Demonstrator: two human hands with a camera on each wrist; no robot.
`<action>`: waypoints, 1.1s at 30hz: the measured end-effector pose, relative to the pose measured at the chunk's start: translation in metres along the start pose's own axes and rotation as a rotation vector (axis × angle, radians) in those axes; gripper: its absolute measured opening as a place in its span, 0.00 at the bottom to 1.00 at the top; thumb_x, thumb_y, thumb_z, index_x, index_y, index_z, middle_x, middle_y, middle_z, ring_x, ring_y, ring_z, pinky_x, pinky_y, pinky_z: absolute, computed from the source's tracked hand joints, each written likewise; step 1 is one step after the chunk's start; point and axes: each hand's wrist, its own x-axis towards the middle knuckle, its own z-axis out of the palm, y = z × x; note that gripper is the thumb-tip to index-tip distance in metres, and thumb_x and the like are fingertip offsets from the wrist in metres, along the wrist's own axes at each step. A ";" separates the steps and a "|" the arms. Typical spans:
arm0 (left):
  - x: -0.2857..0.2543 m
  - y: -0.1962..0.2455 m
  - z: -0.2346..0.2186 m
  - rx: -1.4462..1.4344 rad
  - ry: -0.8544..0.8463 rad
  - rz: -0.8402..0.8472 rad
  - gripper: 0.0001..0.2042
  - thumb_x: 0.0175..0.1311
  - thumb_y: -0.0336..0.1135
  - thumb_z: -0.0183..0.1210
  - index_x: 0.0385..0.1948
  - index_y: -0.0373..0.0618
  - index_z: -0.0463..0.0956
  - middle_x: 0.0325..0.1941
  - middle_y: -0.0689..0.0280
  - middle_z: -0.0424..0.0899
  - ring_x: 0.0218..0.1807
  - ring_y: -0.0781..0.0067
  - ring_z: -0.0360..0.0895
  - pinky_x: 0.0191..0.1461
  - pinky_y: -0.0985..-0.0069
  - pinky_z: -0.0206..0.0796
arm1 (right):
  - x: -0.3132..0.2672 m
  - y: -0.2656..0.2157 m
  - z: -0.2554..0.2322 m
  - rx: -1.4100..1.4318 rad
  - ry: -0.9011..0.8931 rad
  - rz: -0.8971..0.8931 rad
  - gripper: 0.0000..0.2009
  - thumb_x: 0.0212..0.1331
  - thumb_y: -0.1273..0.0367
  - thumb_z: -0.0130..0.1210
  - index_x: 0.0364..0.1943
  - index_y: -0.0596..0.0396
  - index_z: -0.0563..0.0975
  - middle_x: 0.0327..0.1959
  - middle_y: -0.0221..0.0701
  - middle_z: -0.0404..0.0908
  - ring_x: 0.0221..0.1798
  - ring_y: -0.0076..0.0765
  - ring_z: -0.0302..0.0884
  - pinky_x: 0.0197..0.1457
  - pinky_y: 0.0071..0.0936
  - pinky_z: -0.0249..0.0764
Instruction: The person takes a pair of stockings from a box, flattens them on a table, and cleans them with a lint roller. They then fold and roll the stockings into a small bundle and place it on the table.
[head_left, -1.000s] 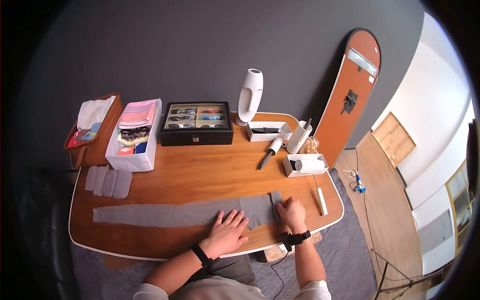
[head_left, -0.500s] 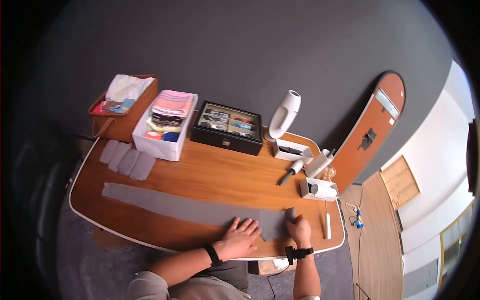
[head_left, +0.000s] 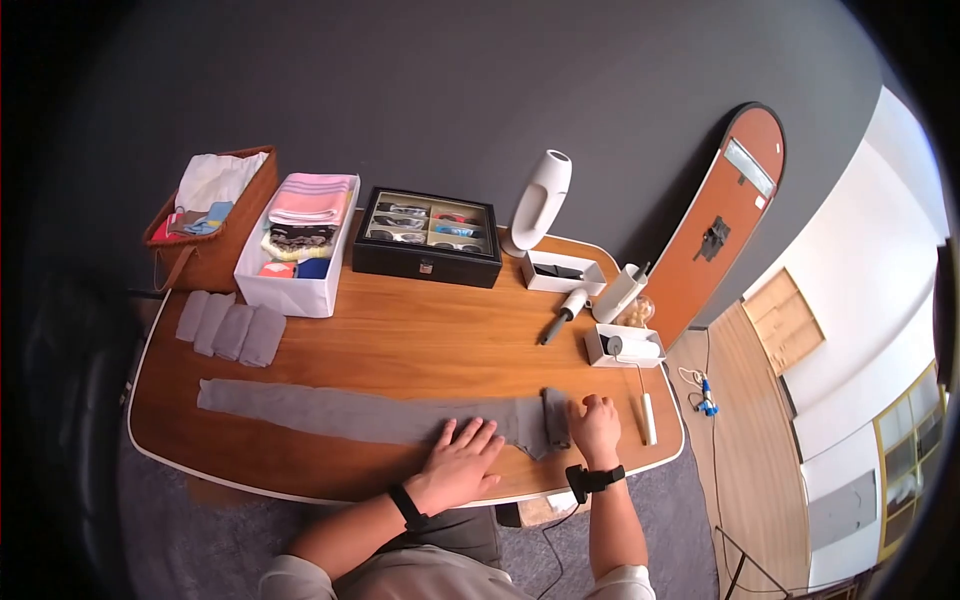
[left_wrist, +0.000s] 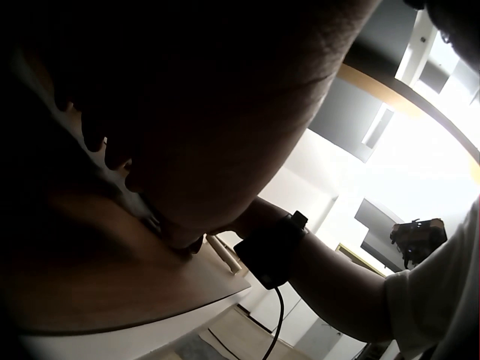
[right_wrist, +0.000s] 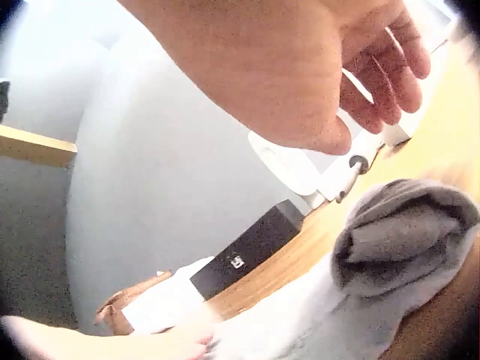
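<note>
A long strip of thin grey cloth (head_left: 370,412), like tights laid flat, stretches along the front of the table. Its right end is turned over into a thick roll (head_left: 557,418), whose layered, hollow end (right_wrist: 405,240) shows in the right wrist view. My left hand (head_left: 462,467) rests on the cloth with fingers spread, left of the roll. Just right of the roll is my right hand (head_left: 595,430), fingers loosely bent and nothing between them. From the right wrist, this hand (right_wrist: 322,82) appears above and apart from the roll. The left wrist view is mostly dark.
Several folded grey bundles (head_left: 232,330) lie at the table's left. Behind them stand a brown basket (head_left: 220,255), a white bin (head_left: 290,295) of folded clothes and a black glasses case (head_left: 425,265). A lint roller (head_left: 648,418) handle extends near the right edge.
My right hand gripped the cloth's right end and turned it over; now it has let go and sits just right of the roll. My left hand stays on the cloth. The head view has shifted.
</note>
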 end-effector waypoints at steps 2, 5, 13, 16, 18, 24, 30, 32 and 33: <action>0.002 0.000 0.001 -0.004 -0.007 0.004 0.35 0.76 0.55 0.62 0.79 0.45 0.69 0.87 0.51 0.65 0.90 0.47 0.56 0.89 0.35 0.42 | -0.004 -0.007 -0.002 0.010 -0.160 0.057 0.24 0.63 0.47 0.70 0.42 0.57 0.88 0.47 0.49 0.87 0.55 0.59 0.86 0.60 0.51 0.83; 0.002 -0.002 0.005 -0.018 -0.019 0.001 0.35 0.76 0.54 0.62 0.79 0.44 0.70 0.87 0.51 0.65 0.89 0.47 0.57 0.89 0.35 0.43 | -0.003 -0.008 0.007 0.016 -0.265 0.075 0.28 0.58 0.44 0.73 0.40 0.58 0.88 0.50 0.51 0.87 0.59 0.60 0.85 0.64 0.51 0.82; -0.002 -0.004 0.008 0.001 0.016 0.012 0.33 0.76 0.53 0.62 0.75 0.42 0.73 0.86 0.51 0.68 0.88 0.47 0.59 0.88 0.35 0.45 | -0.008 -0.019 0.010 0.122 -0.187 -0.051 0.25 0.58 0.54 0.75 0.54 0.53 0.82 0.38 0.42 0.91 0.45 0.56 0.90 0.56 0.54 0.79; -0.002 -0.002 0.004 0.003 0.027 0.013 0.33 0.75 0.53 0.63 0.75 0.42 0.73 0.85 0.50 0.68 0.88 0.46 0.59 0.88 0.35 0.45 | -0.021 -0.050 -0.018 0.105 -0.073 -0.286 0.26 0.61 0.58 0.74 0.59 0.52 0.79 0.37 0.37 0.91 0.41 0.51 0.89 0.53 0.49 0.76; -0.003 -0.002 0.002 -0.005 0.031 0.010 0.33 0.75 0.53 0.63 0.75 0.42 0.73 0.85 0.50 0.69 0.88 0.46 0.59 0.88 0.34 0.45 | -0.024 -0.055 -0.024 0.288 -0.163 -0.285 0.23 0.63 0.59 0.73 0.58 0.52 0.80 0.36 0.35 0.90 0.39 0.49 0.89 0.53 0.46 0.75; -0.005 -0.006 0.001 -0.013 0.029 0.000 0.33 0.76 0.53 0.63 0.76 0.42 0.73 0.85 0.49 0.67 0.89 0.46 0.57 0.89 0.35 0.43 | -0.020 -0.033 -0.001 0.272 -0.016 -0.217 0.15 0.69 0.60 0.67 0.51 0.55 0.85 0.38 0.38 0.89 0.42 0.52 0.88 0.48 0.52 0.80; -0.003 -0.006 0.002 -0.016 -0.027 -0.020 0.34 0.76 0.53 0.62 0.77 0.43 0.72 0.87 0.50 0.65 0.90 0.46 0.55 0.89 0.34 0.42 | -0.027 -0.054 0.001 0.059 -0.253 -0.046 0.28 0.65 0.43 0.67 0.46 0.58 0.85 0.45 0.49 0.90 0.52 0.62 0.89 0.58 0.54 0.83; -0.003 -0.006 -0.001 -0.015 -0.024 -0.044 0.34 0.76 0.53 0.63 0.78 0.44 0.71 0.87 0.50 0.64 0.90 0.46 0.55 0.89 0.34 0.42 | -0.024 -0.055 0.004 0.061 -0.316 -0.055 0.30 0.62 0.42 0.71 0.45 0.60 0.85 0.42 0.49 0.91 0.49 0.61 0.90 0.55 0.52 0.84; -0.004 -0.006 -0.003 -0.015 -0.023 -0.058 0.34 0.76 0.53 0.63 0.78 0.44 0.71 0.88 0.50 0.64 0.90 0.46 0.55 0.89 0.34 0.42 | -0.023 -0.055 0.004 0.061 -0.350 -0.060 0.31 0.60 0.42 0.73 0.44 0.60 0.86 0.41 0.49 0.91 0.48 0.61 0.91 0.53 0.51 0.85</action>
